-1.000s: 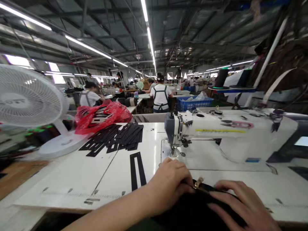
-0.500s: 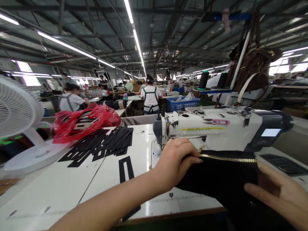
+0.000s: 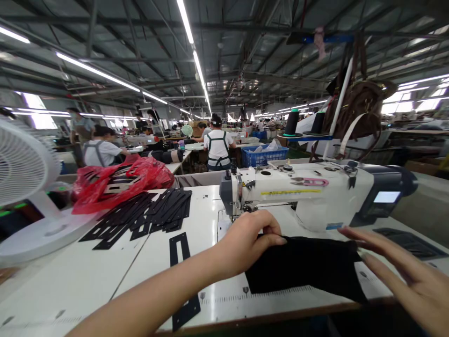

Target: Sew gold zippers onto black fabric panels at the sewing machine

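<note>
My left hand (image 3: 250,241) pinches the upper left edge of a piece of black fabric (image 3: 305,267), thumb on the near side. The fabric lies across the front of the white sewing machine table, its right corner hanging over the table edge. At its upper right corner is my right hand (image 3: 403,271), fingers stretched and apart, fingertips close to the fabric; whether they touch it I cannot make out. Behind the fabric stands a white sewing machine (image 3: 280,187), its needle area partly hidden by my left hand. The zipper is out of sight.
Left of my forearm lies a black frame-shaped piece (image 3: 180,281). Farther left are several black strips (image 3: 161,210), a red plastic bag (image 3: 119,182) and a white fan (image 3: 28,168). Pink thread snips (image 3: 310,181) rest on the machine. Co-workers sit and stand beyond.
The gold-toothed zipper along the fabric's top edge has gone from view. The fabric has come down flatter onto the table. My right hand has loosened and spread its fingers.
</note>
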Action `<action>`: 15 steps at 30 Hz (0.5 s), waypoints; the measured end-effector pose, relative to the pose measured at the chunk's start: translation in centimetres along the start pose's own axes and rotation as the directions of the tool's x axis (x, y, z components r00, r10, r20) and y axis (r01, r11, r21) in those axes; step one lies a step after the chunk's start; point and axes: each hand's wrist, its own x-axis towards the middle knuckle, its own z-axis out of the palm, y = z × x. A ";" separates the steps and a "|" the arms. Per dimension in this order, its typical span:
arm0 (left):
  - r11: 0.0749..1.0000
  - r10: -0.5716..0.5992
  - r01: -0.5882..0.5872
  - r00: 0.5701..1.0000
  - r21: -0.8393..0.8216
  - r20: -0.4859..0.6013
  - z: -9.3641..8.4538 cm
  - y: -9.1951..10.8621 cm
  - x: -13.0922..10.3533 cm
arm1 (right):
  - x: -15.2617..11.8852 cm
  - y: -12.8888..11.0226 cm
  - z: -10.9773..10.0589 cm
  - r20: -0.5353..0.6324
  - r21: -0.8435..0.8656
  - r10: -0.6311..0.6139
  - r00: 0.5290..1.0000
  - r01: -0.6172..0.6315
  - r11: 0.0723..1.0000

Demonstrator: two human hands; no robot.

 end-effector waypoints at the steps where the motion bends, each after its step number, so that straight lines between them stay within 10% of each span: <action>1: 1.000 -0.005 0.005 1.000 0.000 0.003 0.1 0.3 0.1 | 0.4 -0.9 -0.2 0.014 0.008 -0.051 0.999 0.051 0.999; 8: 0.996 -0.022 0.020 1.000 0.083 0.022 0.4 -0.8 -0.7 | 3.6 -5.0 0.1 -0.065 0.025 -0.199 0.978 0.201 0.979; 15: 0.840 0.306 -0.217 0.946 0.497 -0.104 1.8 -3.9 0.0 | 0.5 -3.2 -1.1 -0.067 -0.206 -0.413 0.908 0.393 0.896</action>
